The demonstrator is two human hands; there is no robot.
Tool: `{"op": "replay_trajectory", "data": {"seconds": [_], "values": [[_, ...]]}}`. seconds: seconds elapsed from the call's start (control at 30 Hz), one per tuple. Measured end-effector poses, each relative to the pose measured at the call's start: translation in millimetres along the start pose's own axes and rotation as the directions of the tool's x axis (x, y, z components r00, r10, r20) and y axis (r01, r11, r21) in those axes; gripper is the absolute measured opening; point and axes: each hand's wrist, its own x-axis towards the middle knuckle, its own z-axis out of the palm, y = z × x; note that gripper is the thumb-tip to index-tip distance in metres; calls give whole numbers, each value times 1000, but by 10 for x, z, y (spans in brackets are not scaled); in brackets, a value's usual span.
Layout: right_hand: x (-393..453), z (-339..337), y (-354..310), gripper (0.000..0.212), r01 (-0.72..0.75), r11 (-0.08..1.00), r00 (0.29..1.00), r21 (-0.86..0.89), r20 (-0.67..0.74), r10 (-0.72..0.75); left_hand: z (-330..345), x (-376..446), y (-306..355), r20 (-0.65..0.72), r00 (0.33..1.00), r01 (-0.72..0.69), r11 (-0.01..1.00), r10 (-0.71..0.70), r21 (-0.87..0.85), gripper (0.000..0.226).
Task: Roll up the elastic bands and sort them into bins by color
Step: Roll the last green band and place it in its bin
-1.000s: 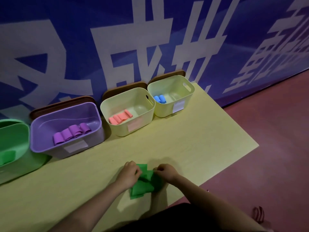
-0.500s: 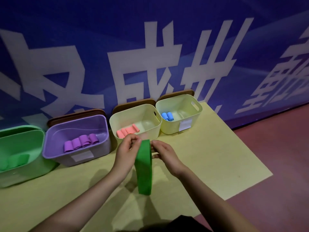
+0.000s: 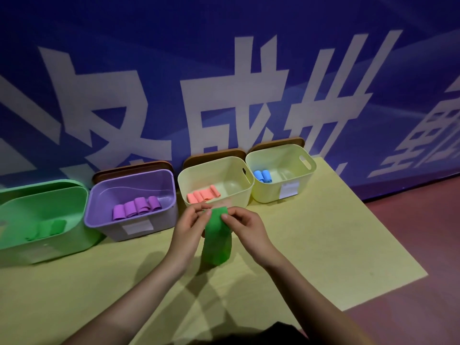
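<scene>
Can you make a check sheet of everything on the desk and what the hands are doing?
Surface: yellow table, against a blue wall with white characters.
Job's things: green band hangs unrolled above the table; green bin holds green rolls; purple bin holds four purple rolls; middle cream bin holds pink rolls; right cream bin holds two blue rolls.
Clutter: brown lids behind the bins.
Grips: left hand and right hand pinch the band's top.
Cables: nothing seen.
Surroundings: reddish floor.
</scene>
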Motion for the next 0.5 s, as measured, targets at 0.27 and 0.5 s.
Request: {"op": "replay_trajectory", "data": {"seconds": [0.27,0.5], "values": [[-78,-10,-38,8,-1,1000,999,-7,-37,1,-11,-39,-70,45,999,-4,995,-1,103,20],[-191,-64,-17,12,-26,999,995,45,-98,30,108,-113,-138,65,998,24,999,-26,27,24]]}}
